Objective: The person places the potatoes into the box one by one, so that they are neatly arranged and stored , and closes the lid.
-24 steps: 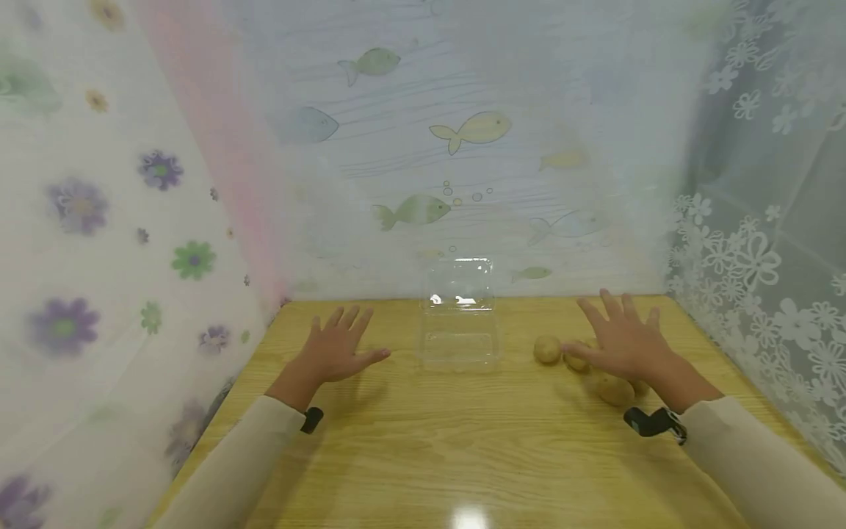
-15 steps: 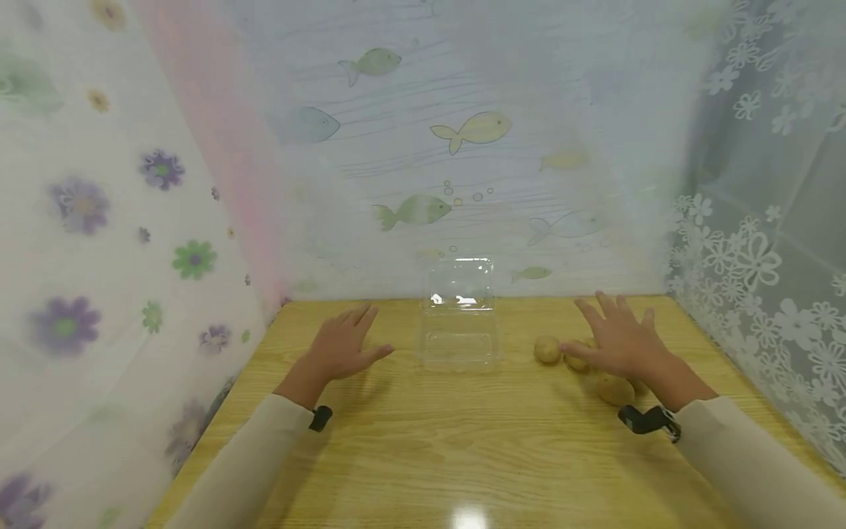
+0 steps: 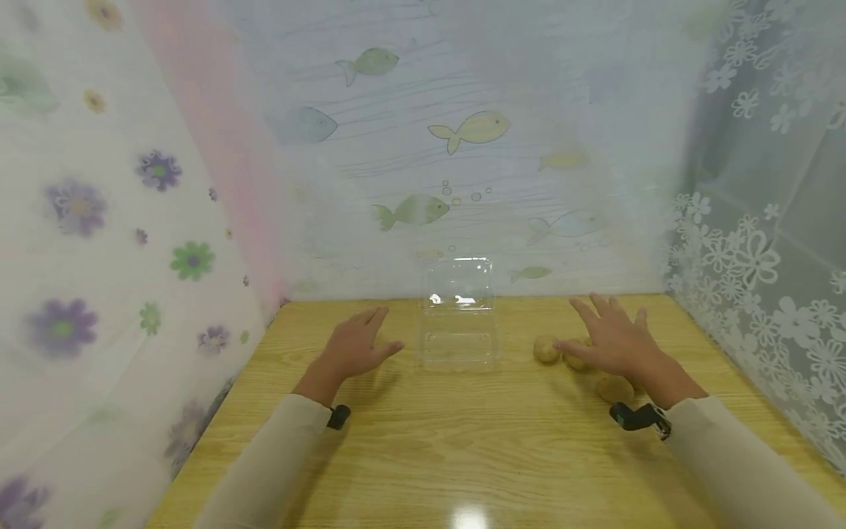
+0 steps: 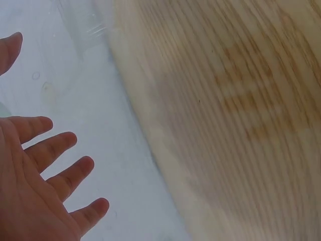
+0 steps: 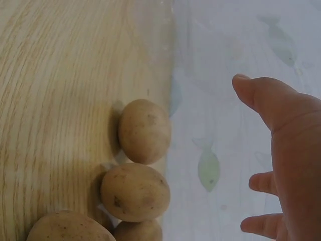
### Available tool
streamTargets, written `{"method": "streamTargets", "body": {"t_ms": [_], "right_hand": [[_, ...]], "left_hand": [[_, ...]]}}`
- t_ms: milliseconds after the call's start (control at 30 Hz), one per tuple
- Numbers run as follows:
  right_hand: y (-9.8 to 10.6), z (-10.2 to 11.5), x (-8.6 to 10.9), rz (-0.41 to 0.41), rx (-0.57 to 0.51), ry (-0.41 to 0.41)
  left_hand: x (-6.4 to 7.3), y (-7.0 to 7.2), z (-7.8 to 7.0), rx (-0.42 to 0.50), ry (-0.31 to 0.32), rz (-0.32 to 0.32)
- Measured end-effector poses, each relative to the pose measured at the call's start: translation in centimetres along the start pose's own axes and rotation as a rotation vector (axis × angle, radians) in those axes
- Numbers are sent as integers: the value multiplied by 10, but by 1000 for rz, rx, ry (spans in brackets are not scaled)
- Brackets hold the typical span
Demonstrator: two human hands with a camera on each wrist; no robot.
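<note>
Left of centre, the left hand point(image 3: 357, 345) holds nothing, its fingers apart; the left frame edge of its wrist view crops the palm. The right hand point(image 3: 617, 342), also spread and holding nothing, partly hides the potatoes point(image 5: 135, 192) at centre right; the bottom edge of its wrist view cuts off two. Just below centre, the see-through container point(image 3: 460, 338) barely shows against the table point(image 3: 463, 441).
</note>
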State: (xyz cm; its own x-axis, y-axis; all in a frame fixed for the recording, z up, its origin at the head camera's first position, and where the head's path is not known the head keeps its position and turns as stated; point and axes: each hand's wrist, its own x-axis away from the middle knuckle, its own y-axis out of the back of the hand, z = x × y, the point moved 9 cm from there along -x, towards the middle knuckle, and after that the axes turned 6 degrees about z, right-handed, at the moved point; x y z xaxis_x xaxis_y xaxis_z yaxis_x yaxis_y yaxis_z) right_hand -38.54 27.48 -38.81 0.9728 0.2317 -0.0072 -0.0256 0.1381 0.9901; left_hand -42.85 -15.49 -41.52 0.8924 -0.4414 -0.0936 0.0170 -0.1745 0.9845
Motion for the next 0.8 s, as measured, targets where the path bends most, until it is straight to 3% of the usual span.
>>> {"method": "streamTargets", "body": {"t_ms": [167, 433, 800], "right_hand": [[-2, 0, -1, -4, -28, 2], [-5, 4, -5, -40, -48, 26], [-7, 14, -10, -49, -89, 39]], "left_hand": [[-6, -8, 2, 68, 32, 11], [-14, -20, -2, 294, 78, 56], [-20, -30, -6, 506, 97, 25]]}}
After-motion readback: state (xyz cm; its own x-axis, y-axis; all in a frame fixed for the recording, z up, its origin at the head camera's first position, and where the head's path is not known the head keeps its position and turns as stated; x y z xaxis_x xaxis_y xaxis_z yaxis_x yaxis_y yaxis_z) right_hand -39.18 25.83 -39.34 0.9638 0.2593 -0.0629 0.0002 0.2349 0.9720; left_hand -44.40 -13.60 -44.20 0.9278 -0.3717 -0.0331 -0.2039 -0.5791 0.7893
